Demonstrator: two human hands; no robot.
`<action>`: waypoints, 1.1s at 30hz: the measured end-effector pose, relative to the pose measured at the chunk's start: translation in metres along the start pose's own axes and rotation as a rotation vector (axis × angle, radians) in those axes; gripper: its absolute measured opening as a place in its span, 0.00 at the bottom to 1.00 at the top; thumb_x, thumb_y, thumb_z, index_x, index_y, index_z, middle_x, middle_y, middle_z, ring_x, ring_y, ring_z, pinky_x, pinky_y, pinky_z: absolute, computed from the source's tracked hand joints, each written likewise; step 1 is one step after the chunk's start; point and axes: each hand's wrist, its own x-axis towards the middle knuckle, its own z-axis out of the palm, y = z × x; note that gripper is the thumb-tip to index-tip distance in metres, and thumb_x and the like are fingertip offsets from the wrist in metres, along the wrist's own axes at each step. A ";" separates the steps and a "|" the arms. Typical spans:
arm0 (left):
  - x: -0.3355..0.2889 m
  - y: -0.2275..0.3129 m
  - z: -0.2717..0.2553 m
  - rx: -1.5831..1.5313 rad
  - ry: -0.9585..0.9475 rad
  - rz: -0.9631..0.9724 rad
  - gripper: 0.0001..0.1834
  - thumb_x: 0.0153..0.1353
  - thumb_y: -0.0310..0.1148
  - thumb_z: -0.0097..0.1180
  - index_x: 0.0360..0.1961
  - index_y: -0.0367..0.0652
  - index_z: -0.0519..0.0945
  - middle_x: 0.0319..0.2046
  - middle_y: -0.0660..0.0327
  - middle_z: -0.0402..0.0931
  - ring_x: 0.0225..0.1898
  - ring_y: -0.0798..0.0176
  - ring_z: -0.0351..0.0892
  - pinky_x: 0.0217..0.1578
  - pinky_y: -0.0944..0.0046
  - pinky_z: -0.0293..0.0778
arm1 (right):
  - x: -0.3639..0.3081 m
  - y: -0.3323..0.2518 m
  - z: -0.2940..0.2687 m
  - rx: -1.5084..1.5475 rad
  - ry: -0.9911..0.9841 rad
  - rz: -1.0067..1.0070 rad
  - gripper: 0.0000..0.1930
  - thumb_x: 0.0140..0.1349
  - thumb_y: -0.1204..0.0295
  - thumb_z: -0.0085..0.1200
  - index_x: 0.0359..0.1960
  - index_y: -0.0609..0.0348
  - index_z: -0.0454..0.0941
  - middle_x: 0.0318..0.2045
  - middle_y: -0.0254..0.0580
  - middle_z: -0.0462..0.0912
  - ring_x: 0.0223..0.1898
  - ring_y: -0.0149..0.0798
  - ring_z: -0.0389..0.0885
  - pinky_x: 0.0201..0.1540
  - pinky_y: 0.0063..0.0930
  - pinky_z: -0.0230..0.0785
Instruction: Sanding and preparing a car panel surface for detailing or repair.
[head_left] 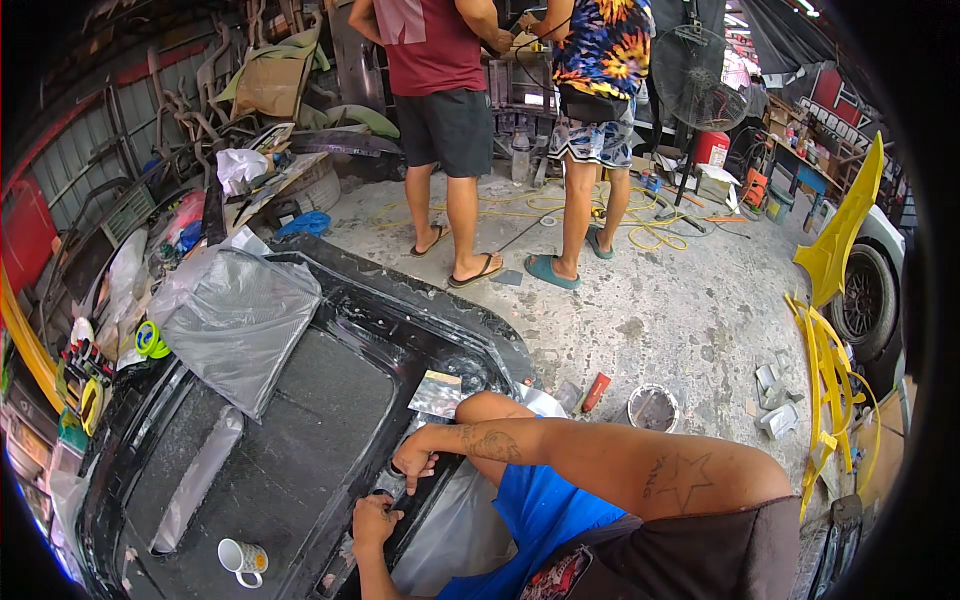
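"Plastic sheeting (240,315) and a white mug (236,557) sit leftmost on that black moulded panel (300,460). How would it handle?"

"Stiff and bulky, I'd judge, probably awkward alone; the rim offers the best hold. The mug could tip and break."

"And the fingers?"

"Left hand (373,522): curled against the panel's right-hand channel. Right hand (413,461), just beyond: bent, index pointing down. Hands hide the contact, so I can't tell whether either grips anything."
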 end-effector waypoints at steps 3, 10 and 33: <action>0.000 -0.001 0.001 -0.025 0.001 -0.028 0.20 0.39 0.32 0.76 0.35 0.36 0.86 0.33 0.50 0.85 0.38 0.47 0.84 0.44 0.55 0.77 | 0.000 0.000 0.001 0.001 0.007 -0.001 0.31 0.57 0.42 0.60 0.17 0.61 0.81 0.12 0.38 0.75 0.16 0.38 0.75 0.22 0.35 0.68; -0.001 0.002 -0.002 0.022 0.010 0.021 0.20 0.39 0.32 0.76 0.35 0.34 0.86 0.31 0.47 0.84 0.35 0.48 0.84 0.41 0.57 0.78 | 0.001 0.001 0.001 -0.002 -0.004 -0.013 0.31 0.57 0.42 0.60 0.17 0.61 0.81 0.12 0.38 0.75 0.16 0.39 0.75 0.22 0.36 0.68; 0.002 -0.003 0.002 0.036 -0.031 -0.020 0.20 0.40 0.34 0.76 0.37 0.39 0.87 0.36 0.48 0.84 0.41 0.45 0.82 0.46 0.53 0.76 | 0.001 0.003 0.001 0.012 -0.001 -0.012 0.31 0.56 0.40 0.61 0.17 0.60 0.81 0.12 0.37 0.74 0.15 0.38 0.74 0.22 0.36 0.67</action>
